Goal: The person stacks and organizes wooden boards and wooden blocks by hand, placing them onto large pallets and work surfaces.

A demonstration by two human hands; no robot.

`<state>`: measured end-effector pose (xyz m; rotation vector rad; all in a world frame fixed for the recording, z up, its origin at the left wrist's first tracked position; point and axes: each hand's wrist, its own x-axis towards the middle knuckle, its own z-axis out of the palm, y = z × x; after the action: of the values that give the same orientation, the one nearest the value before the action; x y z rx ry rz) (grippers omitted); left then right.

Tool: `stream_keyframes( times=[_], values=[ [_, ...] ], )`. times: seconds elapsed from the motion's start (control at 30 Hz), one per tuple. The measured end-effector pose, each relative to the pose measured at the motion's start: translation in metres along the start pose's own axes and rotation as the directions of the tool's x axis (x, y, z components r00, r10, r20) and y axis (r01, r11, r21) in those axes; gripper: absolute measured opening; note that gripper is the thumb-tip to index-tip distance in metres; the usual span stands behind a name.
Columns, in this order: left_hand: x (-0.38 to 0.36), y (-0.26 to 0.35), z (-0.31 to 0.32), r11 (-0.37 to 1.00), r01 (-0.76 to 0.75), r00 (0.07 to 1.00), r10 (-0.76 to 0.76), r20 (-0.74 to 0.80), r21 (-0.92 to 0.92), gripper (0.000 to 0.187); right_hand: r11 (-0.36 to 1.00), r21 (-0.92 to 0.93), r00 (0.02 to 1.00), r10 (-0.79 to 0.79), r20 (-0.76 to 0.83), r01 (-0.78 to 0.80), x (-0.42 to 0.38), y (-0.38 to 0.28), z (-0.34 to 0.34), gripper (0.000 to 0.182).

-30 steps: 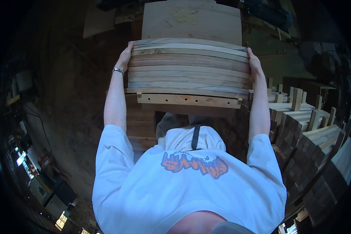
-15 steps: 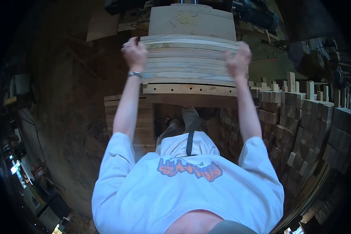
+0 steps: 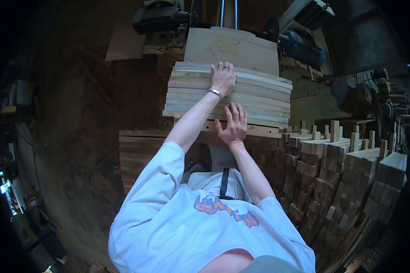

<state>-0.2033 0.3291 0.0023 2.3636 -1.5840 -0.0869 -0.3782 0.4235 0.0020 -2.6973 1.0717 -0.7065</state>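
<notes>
A row of long wooden boards [image 3: 187,98] lies side by side across a machine bed, their ends uneven. My left hand [image 3: 223,79], with a ring and a wrist band, rests on the middle of the far boards, fingers spread. Nearer to me, my right hand [image 3: 233,127] has its fingers spread with their tips on the nearest boards. Its palm is over the front rail [image 3: 262,130], a wooden strip with dark holes. Beyond the boards is a pale panel [image 3: 259,50] with sawdust on it.
Motors stand at the back left [image 3: 157,19] and back right [image 3: 303,48], by two metal rails [image 3: 229,13]. Tall stacks of wooden blocks [image 3: 321,159] fill the right side. Another board stack [image 3: 139,152] is at the lower left.
Both hands have left the board ends and come to the middle, the left one farther away, the right one nearer. The view has shifted, and the board ends look less even.
</notes>
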Motion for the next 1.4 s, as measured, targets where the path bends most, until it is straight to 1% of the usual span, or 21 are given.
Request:
stream_keyframes(
  times=[0.03, 0.1, 0.17, 0.23, 0.27, 0.37, 0.43, 0.5, 0.53, 0.6, 0.73, 0.87, 0.93, 1.07, 1.17, 1.23, 1.27, 1.3, 1.33, 1.37, 1.4],
  values=[
    [0.008, -0.002, 0.005, 1.000, 0.006, 1.000, -0.006, 0.005, 0.000, 0.055, 1.000, -0.001, 1.000, 0.000, -0.004, 0.000, 0.011, 0.004, 0.005, 0.056],
    [0.036, -0.010, 0.016, 0.999, 0.032, 0.994, -0.030, -0.108, 0.013, 0.056, 1.000, -0.001, 1.000, -0.007, -0.013, 0.007, 0.042, 0.011, 0.018, 0.056],
    [0.072, -0.020, 0.025, 0.999, 0.041, 0.992, -0.037, -0.118, 0.031, 0.059, 1.000, -0.013, 0.999, -0.016, -0.041, 0.016, 0.076, 0.022, 0.032, 0.056],
    [0.119, -0.028, 0.027, 0.997, 0.074, 0.986, -0.068, -0.149, 0.037, 0.054, 1.000, -0.023, 0.999, -0.021, -0.044, 0.020, 0.117, 0.033, 0.048, 0.057],
    [0.148, -0.033, 0.026, 0.995, 0.097, 0.989, -0.095, -0.115, 0.006, 0.049, 0.999, -0.025, 0.997, -0.038, -0.065, 0.037, 0.141, 0.040, 0.057, 0.057],
    [0.232, -0.051, 0.024, 0.991, 0.130, 0.986, -0.128, -0.108, 0.013, 0.043, 0.997, -0.042, 0.991, -0.071, -0.114, 0.066, 0.216, 0.059, 0.085, 0.056],
    [0.275, -0.062, 0.033, 0.991, 0.136, 0.988, -0.134, -0.076, 0.015, 0.043, 0.992, -0.081, 0.989, -0.102, -0.104, 0.094, 0.249, 0.074, 0.103, 0.056],
    [0.309, -0.065, 0.034, 0.982, 0.157, 0.988, -0.155, -0.027, 0.107, 0.046, 0.993, -0.086, 0.992, -0.086, -0.094, 0.078, 0.276, 0.084, 0.114, 0.056],
    [0.317, -0.065, 0.040, 0.983, 0.156, 0.988, -0.156, -0.009, 0.098, 0.046, 0.992, -0.085, 0.988, -0.102, -0.116, 0.092, 0.287, 0.086, 0.118, 0.056],
    [0.343, -0.074, 0.046, 0.978, 0.166, 0.984, -0.155, -0.091, 0.126, 0.050, 0.990, -0.084, 0.981, -0.128, -0.148, 0.116, 0.308, 0.091, 0.128, 0.056],
    [0.374, -0.080, 0.045, 0.976, 0.167, 0.986, -0.163, -0.041, 0.142, 0.054, 0.986, -0.099, 0.977, -0.150, -0.151, 0.136, 0.335, 0.102, 0.139, 0.056],
    [0.407, -0.086, 0.061, 0.979, 0.187, 0.979, -0.179, -0.093, 0.084, 0.051, 0.985, -0.109, 0.978, -0.149, -0.150, 0.133, 0.357, 0.109, 0.151, 0.057],
    [0.421, -0.091, 0.067, 0.977, 0.191, 0.975, -0.177, -0.135, 0.097, 0.051, 0.986, -0.101, 0.977, -0.151, -0.153, 0.136, 0.369, 0.114, 0.160, 0.057],
    [0.443, -0.100, 0.064, 0.981, 0.173, 0.981, -0.163, -0.104, 0.090, 0.051, 0.987, -0.085, 0.975, -0.146, -0.166, 0.133, 0.391, 0.118, 0.166, 0.055],
    [0.462, -0.106, 0.067, 0.981, 0.179, 0.980, -0.170, -0.103, 0.079, 0.052, 0.990, -0.094, 0.985, -0.119, -0.123, 0.108, 0.406, 0.120, 0.171, 0.058],
    [0.473, -0.109, 0.070, 0.978, 0.180, 0.976, -0.165, -0.140, 0.101, 0.052, 0.985, -0.167, 0.999, -0.046, -0.006, 0.044, 0.416, 0.121, 0.170, 0.068],
    [0.478, -0.110, 0.073, 0.976, 0.186, 0.971, -0.164, -0.172, 0.115, 0.052, 0.985, -0.163, 0.999, -0.050, -0.006, 0.048, 0.420, 0.125, 0.171, 0.068],
    [0.485, -0.112, 0.072, 0.974, 0.190, 0.969, -0.166, -0.184, 0.124, 0.052, 0.985, -0.170, 0.998, -0.031, 0.052, 0.039, 0.428, 0.126, 0.174, 0.073],
    [0.491, -0.114, 0.072, 0.976, 0.190, 0.973, -0.173, -0.154, 0.108, 0.052, 0.984, -0.175, 0.994, -0.006, 0.108, 0.025, 0.434, 0.127, 0.177, 0.078],
    [0.495, -0.116, 0.070, 0.977, 0.195, 0.975, -0.183, -0.124, 0.089, 0.052, 0.986, -0.165, 0.995, -0.014, 0.100, 0.030, 0.439, 0.127, 0.178, 0.078],
    [0.498, -0.119, 0.069, 0.976, 0.196, 0.974, -0.183, -0.131, 0.097, 0.052, 0.986, -0.165, 0.990, -0.010, 0.138, 0.033, 0.444, 0.127, 0.178, 0.080]
  ],
)
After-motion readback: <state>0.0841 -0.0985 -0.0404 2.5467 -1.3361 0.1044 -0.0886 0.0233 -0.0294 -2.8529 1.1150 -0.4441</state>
